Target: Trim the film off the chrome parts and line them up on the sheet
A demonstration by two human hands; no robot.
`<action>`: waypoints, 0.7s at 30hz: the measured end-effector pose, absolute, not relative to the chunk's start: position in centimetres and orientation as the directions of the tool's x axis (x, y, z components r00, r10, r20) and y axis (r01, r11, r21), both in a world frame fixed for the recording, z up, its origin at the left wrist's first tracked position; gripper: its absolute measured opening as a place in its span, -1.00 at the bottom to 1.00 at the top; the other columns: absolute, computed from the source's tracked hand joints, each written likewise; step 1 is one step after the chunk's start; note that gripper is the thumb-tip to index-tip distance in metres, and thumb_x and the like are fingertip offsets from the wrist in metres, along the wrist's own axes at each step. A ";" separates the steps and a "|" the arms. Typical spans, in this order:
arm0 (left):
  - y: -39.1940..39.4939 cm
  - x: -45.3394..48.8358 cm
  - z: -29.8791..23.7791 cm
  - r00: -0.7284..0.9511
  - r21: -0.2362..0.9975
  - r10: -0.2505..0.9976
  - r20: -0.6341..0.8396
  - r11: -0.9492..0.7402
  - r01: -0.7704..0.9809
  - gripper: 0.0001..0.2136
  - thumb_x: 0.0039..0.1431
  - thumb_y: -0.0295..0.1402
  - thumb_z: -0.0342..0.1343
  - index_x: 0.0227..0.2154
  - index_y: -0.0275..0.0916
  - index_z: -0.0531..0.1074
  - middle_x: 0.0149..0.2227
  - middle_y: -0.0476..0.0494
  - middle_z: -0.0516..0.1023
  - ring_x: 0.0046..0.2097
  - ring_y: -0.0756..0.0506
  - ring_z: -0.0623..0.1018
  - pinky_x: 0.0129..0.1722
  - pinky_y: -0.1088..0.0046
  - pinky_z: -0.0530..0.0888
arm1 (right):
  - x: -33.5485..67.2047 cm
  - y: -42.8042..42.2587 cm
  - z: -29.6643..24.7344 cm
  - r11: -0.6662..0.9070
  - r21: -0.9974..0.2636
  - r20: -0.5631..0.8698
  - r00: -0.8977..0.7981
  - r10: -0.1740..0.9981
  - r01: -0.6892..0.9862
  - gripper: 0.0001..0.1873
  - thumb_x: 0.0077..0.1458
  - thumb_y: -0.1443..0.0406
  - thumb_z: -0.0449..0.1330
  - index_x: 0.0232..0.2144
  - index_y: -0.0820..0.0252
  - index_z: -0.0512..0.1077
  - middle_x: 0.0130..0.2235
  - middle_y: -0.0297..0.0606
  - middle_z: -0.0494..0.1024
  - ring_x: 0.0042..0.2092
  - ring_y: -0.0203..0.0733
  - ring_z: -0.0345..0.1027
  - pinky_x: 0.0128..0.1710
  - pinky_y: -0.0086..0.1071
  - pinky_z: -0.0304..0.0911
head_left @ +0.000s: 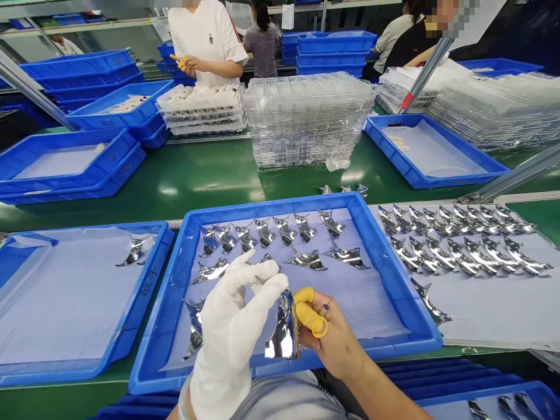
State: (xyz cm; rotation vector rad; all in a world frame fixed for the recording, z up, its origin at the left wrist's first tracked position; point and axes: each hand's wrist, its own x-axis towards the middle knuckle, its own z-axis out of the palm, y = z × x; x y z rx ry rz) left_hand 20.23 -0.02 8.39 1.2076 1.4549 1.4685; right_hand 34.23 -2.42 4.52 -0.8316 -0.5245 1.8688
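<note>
My left hand (238, 318), in a white glove, pinches the upper end of a shiny chrome-plated part (282, 332) between thumb and fingers. Yellow finger cots cover fingertips of my right hand (326, 326), which grips the same part along its right edge. A small dark-blue object (326, 305) with a thin tip pokes out at the right hand's fingers; its kind is unclear. Both hands are above a blue tray (396, 291) lined with white sheet, where several similar curved chrome parts (306, 258) lie in rows. My left hand hides some of them.
To the right, more chrome parts (466, 256) lie in rows on a white sheet. Another blue tray (164, 251) stands at left. Behind are stacked clear plastic trays (306, 122), a blue tray (437, 149) and a metal post (426, 76). A person in a white shirt (207, 41) stands across the bench.
</note>
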 end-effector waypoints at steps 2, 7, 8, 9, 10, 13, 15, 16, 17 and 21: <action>0.0 20.3 8.5 -0.280 0.988 0.951 0.131 -0.104 0.110 -0.89 0.07 -0.33 0.44 -0.31 -0.07 0.67 -0.25 0.02 0.73 -0.13 -0.13 0.65 0.32 0.04 0.33 | 34.2 -2.4 4.6 -0.416 -0.663 -0.311 -0.277 0.909 -0.622 -0.47 -0.09 -0.05 0.55 -0.49 0.20 0.42 -0.64 -0.59 0.22 -0.66 -0.54 -0.21 -0.66 -0.50 -0.31; 0.0 20.3 8.6 -0.333 0.999 0.943 0.022 -0.012 0.033 -0.81 -0.02 -0.28 0.48 -0.31 -0.13 0.68 -0.23 -0.06 0.73 -0.09 -0.19 0.66 0.25 0.06 0.40 | 34.1 -2.6 5.0 -0.402 -0.690 -0.305 -0.262 0.916 -0.602 -0.49 -0.06 -0.05 0.53 -0.49 0.20 0.43 -0.65 -0.59 0.20 -0.65 -0.53 -0.20 -0.64 -0.50 -0.29; 0.1 20.2 8.6 -0.347 1.000 0.938 -0.014 0.019 0.011 -0.78 -0.04 -0.26 0.49 -0.31 -0.14 0.68 -0.21 -0.08 0.73 -0.08 -0.20 0.65 0.19 0.09 0.46 | 34.1 -2.7 5.1 -0.391 -0.700 -0.298 -0.254 0.920 -0.597 -0.49 -0.05 -0.05 0.52 -0.49 0.19 0.42 -0.65 -0.59 0.19 -0.64 -0.52 -0.20 -0.64 -0.50 -0.28; 0.1 20.2 8.5 -0.356 0.999 0.933 -0.050 0.050 -0.011 -0.75 -0.07 -0.24 0.51 -0.30 -0.14 0.68 -0.18 -0.09 0.73 -0.08 -0.20 0.65 0.12 0.13 0.51 | 34.1 -2.8 5.1 -0.380 -0.709 -0.292 -0.243 0.925 -0.593 -0.49 -0.05 -0.05 0.52 -0.50 0.19 0.42 -0.65 -0.59 0.18 -0.63 -0.51 -0.20 -0.64 -0.51 -0.26; 0.1 20.1 8.5 -0.360 0.996 0.929 -0.084 0.078 -0.033 -0.72 -0.09 -0.21 0.52 -0.29 -0.15 0.68 -0.16 -0.10 0.73 -0.08 -0.19 0.65 0.05 0.18 0.54 | 34.1 -2.9 5.2 -0.370 -0.718 -0.288 -0.232 0.929 -0.589 -0.49 -0.05 -0.05 0.52 -0.50 0.19 0.41 -0.64 -0.59 0.17 -0.62 -0.50 -0.19 -0.63 -0.51 -0.25; 0.1 20.0 8.5 -0.350 0.987 0.923 -0.158 0.138 -0.081 -0.65 -0.11 -0.15 0.53 -0.25 -0.17 0.68 -0.12 -0.13 0.73 -0.09 -0.17 0.66 -0.08 0.31 0.58 | 34.1 -3.1 5.3 -0.345 -0.740 -0.270 -0.215 0.938 -0.577 -0.50 -0.05 -0.05 0.52 -0.48 0.18 0.43 -0.62 -0.58 0.14 -0.59 -0.48 -0.19 -0.62 -0.51 -0.20; 0.2 19.9 8.4 -0.331 0.981 0.924 -0.192 0.168 -0.099 -0.62 -0.09 -0.12 0.52 -0.22 -0.18 0.68 -0.11 -0.14 0.73 -0.11 -0.16 0.66 -0.11 0.34 0.58 | 34.1 -3.2 5.3 -0.336 -0.747 -0.258 -0.215 0.942 -0.574 -0.52 -0.03 -0.04 0.52 -0.46 0.18 0.45 -0.61 -0.57 0.13 -0.58 -0.46 -0.19 -0.61 -0.51 -0.20; 0.2 19.9 8.4 -0.319 0.977 0.925 -0.208 0.183 -0.107 -0.61 -0.08 -0.11 0.52 -0.21 -0.18 0.67 -0.11 -0.15 0.73 -0.12 -0.16 0.67 -0.12 0.35 0.58 | 34.1 -3.2 5.3 -0.333 -0.749 -0.255 -0.214 0.943 -0.572 -0.52 -0.03 -0.04 0.52 -0.45 0.18 0.45 -0.61 -0.57 0.13 -0.57 -0.46 -0.18 -0.60 -0.51 -0.20; 0.2 19.9 8.3 -0.306 0.974 0.925 -0.224 0.199 -0.112 -0.60 -0.07 -0.10 0.51 -0.19 -0.18 0.67 -0.11 -0.15 0.73 -0.11 -0.16 0.67 -0.12 0.35 0.58 | 34.1 -3.2 5.4 -0.331 -0.753 -0.252 -0.215 0.944 -0.569 -0.52 -0.02 -0.04 0.51 -0.45 0.18 0.45 -0.60 -0.56 0.13 -0.57 -0.45 -0.18 -0.60 -0.50 -0.20; 0.2 19.8 8.3 -0.263 0.965 0.929 -0.260 0.241 -0.102 -0.56 -0.04 -0.07 0.49 -0.14 -0.21 0.65 -0.12 -0.19 0.72 -0.12 -0.19 0.68 -0.16 0.35 0.57 | 34.0 -3.3 5.5 -0.321 -0.763 -0.244 -0.211 0.947 -0.562 -0.51 -0.02 -0.04 0.51 -0.49 0.17 0.42 -0.61 -0.56 0.14 -0.57 -0.45 -0.18 -0.60 -0.49 -0.21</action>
